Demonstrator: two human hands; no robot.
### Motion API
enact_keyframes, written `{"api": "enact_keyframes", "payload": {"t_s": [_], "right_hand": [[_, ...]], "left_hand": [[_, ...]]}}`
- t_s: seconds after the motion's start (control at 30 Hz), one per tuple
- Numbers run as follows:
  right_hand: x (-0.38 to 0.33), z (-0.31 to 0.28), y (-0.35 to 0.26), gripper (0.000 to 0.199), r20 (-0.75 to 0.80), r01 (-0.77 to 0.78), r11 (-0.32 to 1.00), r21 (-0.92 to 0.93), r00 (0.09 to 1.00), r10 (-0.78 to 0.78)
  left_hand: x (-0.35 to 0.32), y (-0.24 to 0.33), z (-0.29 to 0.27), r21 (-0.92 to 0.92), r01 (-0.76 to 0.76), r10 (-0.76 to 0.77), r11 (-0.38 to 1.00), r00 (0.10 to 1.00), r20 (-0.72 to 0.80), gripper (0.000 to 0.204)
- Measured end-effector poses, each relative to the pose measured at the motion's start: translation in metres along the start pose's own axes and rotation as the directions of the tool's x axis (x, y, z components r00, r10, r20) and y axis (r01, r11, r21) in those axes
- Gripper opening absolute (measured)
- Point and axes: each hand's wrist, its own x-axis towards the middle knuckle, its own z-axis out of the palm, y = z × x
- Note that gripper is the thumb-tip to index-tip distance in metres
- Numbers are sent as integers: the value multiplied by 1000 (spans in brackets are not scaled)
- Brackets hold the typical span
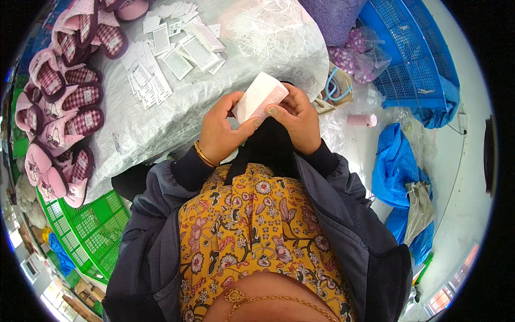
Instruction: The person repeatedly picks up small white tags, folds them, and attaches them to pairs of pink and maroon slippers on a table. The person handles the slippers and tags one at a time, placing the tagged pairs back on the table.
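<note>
Between my two hands is a pale pink and white card tag [261, 97], held in front of my chest at the table's near edge. My left hand [222, 126] pinches its left side, the thumb along the lower edge. With thumb and fingers my right hand [296, 119] grips the right side. The card looks folded or layered; which of the two I cannot tell. Beyond my hands, printed paper tags [145, 75] and stacks of white cards [196, 51] lie on the plastic-covered table [112, 155]. Thin white plastic fasteners [263, 35] are heaped beside them.
Pink slippers with checked insoles [80, 102] pile along the table's left side. A green crate [88, 231] stands below them. At right are a blue basket [410, 59], a blue sack [397, 166], a pink roll [362, 120] and a small carton with blue cord [338, 88].
</note>
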Motion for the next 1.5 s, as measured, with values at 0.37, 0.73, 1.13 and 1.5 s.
{"api": "enact_keyframes", "payload": {"t_s": [0.37,0.73,1.13,1.5], "right_hand": [[-6,4,-6,31,19,101,994,44,995,-101],[-15,8,-10,15,25,166,930,-327,986,-167],[-4,-23,10,9,-98,2,999,39,995,2],[67,2,-18,13,167,-117,945,304,984,69]], "left_hand": [[-4,10,-6,-473,142,-148,870,989,25,48],[-10,13,2,-451,133,-135,883,990,27,47],[-12,11,-5,-730,273,-216,627,961,174,44],[-12,41,-43,-231,248,-110,941,869,482,78]]}}
